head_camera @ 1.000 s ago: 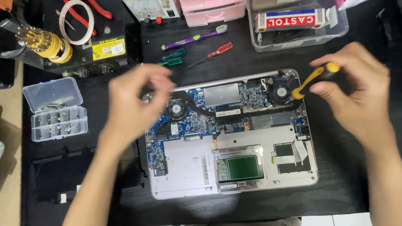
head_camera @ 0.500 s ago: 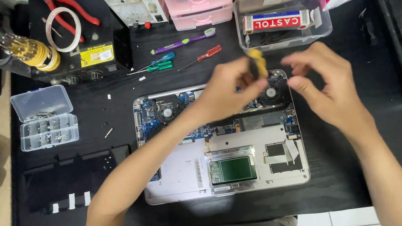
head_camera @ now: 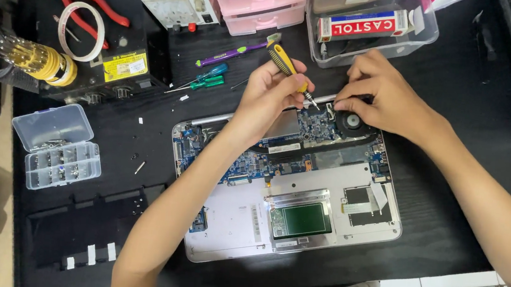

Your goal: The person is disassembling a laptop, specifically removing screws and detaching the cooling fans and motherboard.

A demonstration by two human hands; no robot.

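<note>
Black matting covers the bench (head_camera: 456, 105), and on it I see an opened laptop (head_camera: 288, 195) lying base-up, circuit board and green cell exposed. My left hand (head_camera: 269, 95) has its fingers closed round a yellow-handled screwdriver (head_camera: 287, 66), tip angled down onto the board near the upper edge. My right hand (head_camera: 383, 96) rests on the round black fan (head_camera: 353, 122) at the laptop's upper right corner — fingers curled together over its rim, touching it. Behind the hands sit a clear plastic tub (head_camera: 419, 35) and pink drawers (head_camera: 255, 2). Off to the left — well apart — lie green screwdrivers (head_camera: 209, 78) and a clear parts box (head_camera: 57, 154).
</note>
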